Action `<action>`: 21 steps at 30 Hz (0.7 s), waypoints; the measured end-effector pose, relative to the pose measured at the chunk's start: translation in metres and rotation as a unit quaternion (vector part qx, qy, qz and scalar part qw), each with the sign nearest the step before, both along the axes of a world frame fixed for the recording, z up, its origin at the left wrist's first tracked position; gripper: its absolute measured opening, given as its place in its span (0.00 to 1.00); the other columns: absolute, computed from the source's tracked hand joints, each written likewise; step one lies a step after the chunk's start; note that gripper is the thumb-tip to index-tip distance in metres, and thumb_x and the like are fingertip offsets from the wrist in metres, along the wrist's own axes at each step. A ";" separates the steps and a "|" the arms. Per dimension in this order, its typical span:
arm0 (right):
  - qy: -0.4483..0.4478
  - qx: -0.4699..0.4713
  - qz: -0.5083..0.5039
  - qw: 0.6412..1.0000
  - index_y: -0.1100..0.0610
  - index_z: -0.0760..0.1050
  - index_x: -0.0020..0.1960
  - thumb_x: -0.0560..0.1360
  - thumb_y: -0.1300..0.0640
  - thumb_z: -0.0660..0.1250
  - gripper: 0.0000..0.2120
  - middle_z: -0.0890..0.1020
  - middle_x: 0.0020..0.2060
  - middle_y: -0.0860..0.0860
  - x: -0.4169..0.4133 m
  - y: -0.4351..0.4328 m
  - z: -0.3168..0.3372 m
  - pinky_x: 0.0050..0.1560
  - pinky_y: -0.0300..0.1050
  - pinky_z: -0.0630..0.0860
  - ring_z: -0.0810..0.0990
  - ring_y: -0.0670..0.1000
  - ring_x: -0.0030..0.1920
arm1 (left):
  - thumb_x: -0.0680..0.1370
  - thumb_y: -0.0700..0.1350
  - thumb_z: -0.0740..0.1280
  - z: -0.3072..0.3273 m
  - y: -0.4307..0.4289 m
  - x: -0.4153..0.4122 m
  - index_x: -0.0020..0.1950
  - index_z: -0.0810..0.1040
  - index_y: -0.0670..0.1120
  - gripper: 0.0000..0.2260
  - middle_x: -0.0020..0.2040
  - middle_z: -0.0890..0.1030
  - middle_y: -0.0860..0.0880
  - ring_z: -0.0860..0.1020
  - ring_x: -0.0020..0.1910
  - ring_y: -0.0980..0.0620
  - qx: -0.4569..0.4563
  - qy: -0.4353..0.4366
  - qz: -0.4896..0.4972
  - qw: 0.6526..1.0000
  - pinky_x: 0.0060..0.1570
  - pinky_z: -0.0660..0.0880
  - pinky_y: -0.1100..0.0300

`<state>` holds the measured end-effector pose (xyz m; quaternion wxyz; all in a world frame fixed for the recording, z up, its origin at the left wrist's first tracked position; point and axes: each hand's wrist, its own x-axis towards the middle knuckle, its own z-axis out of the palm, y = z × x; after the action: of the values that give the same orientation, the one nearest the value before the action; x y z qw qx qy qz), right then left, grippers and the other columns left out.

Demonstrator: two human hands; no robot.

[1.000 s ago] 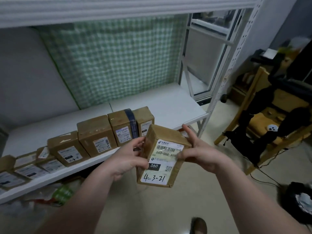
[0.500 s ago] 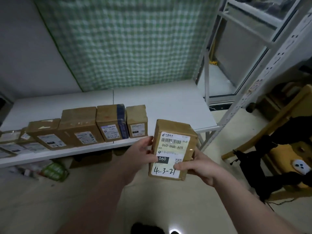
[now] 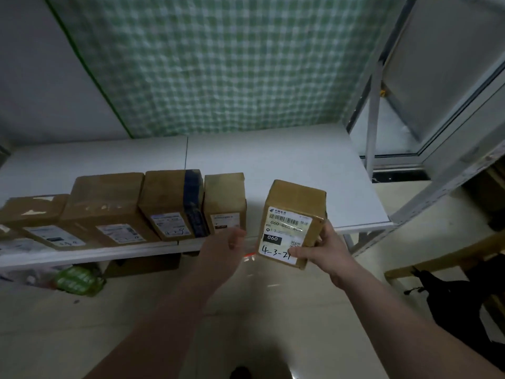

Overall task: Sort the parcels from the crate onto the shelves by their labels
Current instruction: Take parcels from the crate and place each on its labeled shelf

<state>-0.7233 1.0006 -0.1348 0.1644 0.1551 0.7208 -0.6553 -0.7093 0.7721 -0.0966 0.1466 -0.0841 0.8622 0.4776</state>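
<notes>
Parcel (image 3: 293, 214) marked 4-3-21 hangs at the front edge of the shelf (image 3: 300, 165), just right of the last box (image 3: 225, 198). My right hand (image 3: 328, 250) grips its lower corner, thumb on the label; my left hand (image 3: 226, 250) is off it, fingers loose, empty. Placing step, I judge: next I'd set it upright beside that box.
</notes>
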 end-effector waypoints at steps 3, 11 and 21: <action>0.030 0.011 0.032 0.999 0.46 0.64 0.71 0.63 0.69 0.79 0.43 0.80 0.60 0.47 -0.036 -0.001 -0.041 0.49 0.49 0.82 0.80 0.51 0.58 | 0.77 0.38 0.65 -0.056 0.003 -0.019 0.65 0.75 0.48 0.17 0.60 0.76 0.51 0.72 0.56 0.58 -0.089 0.043 -0.030 0.995 0.57 0.70 0.64; 0.151 0.054 0.132 0.978 0.51 0.64 0.72 0.64 0.68 0.79 0.43 0.80 0.59 0.49 -0.105 0.011 -0.154 0.50 0.40 0.81 0.80 0.49 0.58 | 0.75 0.41 0.65 -0.222 0.015 -0.046 0.66 0.75 0.47 0.18 0.64 0.74 0.48 0.71 0.64 0.49 -0.273 0.199 -0.067 0.939 0.65 0.67 0.58; 0.232 0.036 0.162 0.958 0.51 0.67 0.71 0.63 0.57 0.80 0.40 0.81 0.60 0.44 -0.133 0.020 -0.224 0.65 0.45 0.75 0.78 0.42 0.62 | 0.70 0.47 0.63 -0.300 0.024 -0.069 0.48 0.79 0.43 0.12 0.43 0.78 0.46 0.75 0.43 0.47 -0.328 0.360 -0.020 0.873 0.42 0.74 0.56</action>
<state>-0.8563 1.0202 -0.3586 0.0911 -0.1142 0.7780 -0.6111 -0.7783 0.7965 -0.3965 -0.2003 0.0680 0.9639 0.1619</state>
